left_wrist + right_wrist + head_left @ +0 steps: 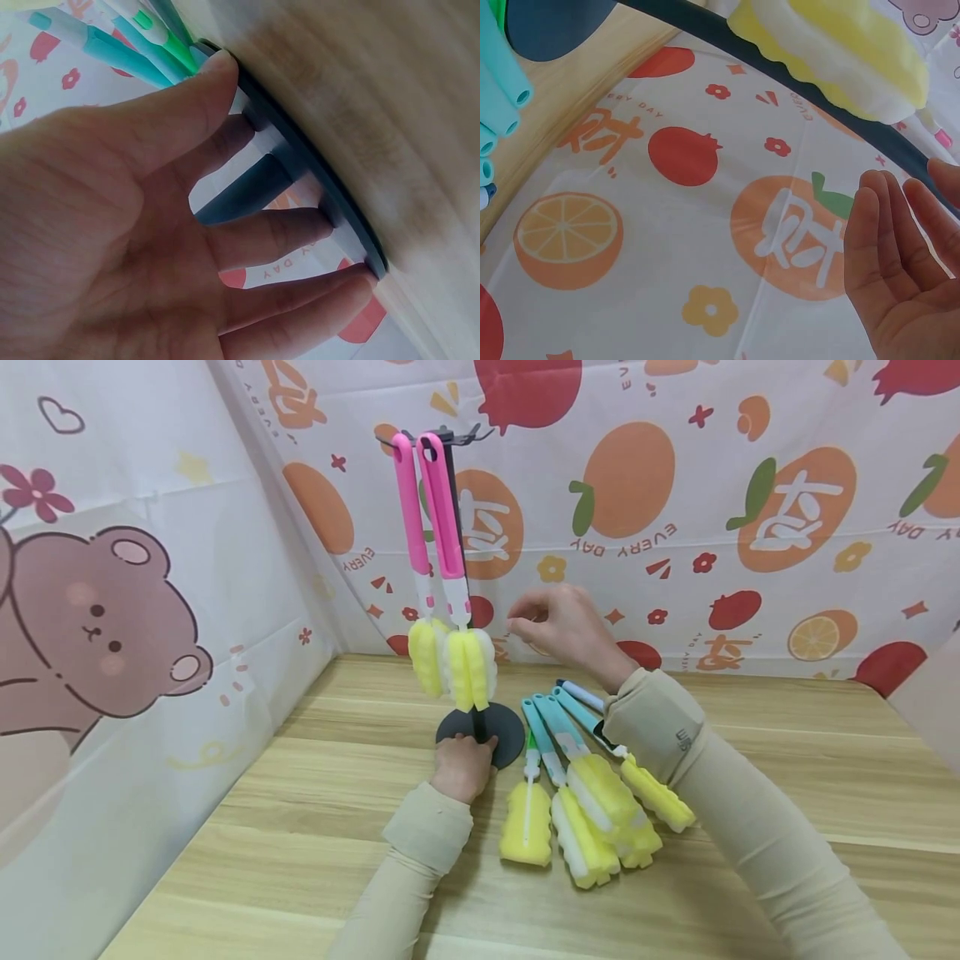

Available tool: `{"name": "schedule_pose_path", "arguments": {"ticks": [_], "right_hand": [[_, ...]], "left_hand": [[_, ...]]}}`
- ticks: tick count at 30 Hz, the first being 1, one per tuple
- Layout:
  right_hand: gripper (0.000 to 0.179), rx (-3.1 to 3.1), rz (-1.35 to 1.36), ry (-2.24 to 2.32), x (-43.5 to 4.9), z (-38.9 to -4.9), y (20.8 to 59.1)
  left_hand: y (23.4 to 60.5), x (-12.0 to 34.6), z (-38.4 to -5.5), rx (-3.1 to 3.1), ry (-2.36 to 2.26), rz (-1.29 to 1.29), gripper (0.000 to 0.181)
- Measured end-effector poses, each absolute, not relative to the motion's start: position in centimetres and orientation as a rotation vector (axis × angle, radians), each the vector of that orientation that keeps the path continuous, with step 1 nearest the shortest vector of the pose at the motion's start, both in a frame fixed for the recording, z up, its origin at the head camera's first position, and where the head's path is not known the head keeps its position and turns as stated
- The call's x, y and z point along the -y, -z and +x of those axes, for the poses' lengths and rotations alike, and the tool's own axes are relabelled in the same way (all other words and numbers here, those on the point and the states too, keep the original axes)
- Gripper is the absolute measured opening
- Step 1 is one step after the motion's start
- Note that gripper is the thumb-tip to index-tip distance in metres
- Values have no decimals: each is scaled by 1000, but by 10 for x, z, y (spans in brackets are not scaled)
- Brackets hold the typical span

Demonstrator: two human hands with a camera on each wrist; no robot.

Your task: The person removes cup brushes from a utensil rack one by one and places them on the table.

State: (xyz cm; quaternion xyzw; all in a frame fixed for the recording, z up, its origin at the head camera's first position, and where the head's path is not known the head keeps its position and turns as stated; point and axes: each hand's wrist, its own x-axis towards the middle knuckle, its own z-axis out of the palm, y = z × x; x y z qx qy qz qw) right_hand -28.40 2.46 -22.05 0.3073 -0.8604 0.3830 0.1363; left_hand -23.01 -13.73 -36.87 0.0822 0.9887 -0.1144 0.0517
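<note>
My left hand (462, 767) presses its fingertips and thumb on the round dark base (512, 735) of a hook stand; in the left wrist view the fingers (277, 234) are spread around the post (244, 191). Two pink-handled sponge brushes (448, 518) hang from the hooks (471, 437), their yellow-and-white heads downward. Right of the hanging heads, my right hand (566, 625) is in the air, holding nothing. Its fingers are loosely bent, and the right wrist view shows the hand (907, 277) near the post, apart from the sponge (840, 60).
Several more sponge brushes lie right of the base: teal-handled brushes (558, 724), a green-handled one (527, 827) and a pale blue handle (583, 696). Some heads overlap. Behind the wooden table (300, 793) hangs a fruit-print cloth (525, 518); a bear-print cloth (247, 552) is at left.
</note>
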Motion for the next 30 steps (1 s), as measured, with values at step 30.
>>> {"name": "schedule_pose_path", "arguments": {"ticks": [30], "right_hand": [[17,2465,873,-1275,-10,-283,212]], "left_hand": [[370,137,-232,-2992,341,230,49]]}}
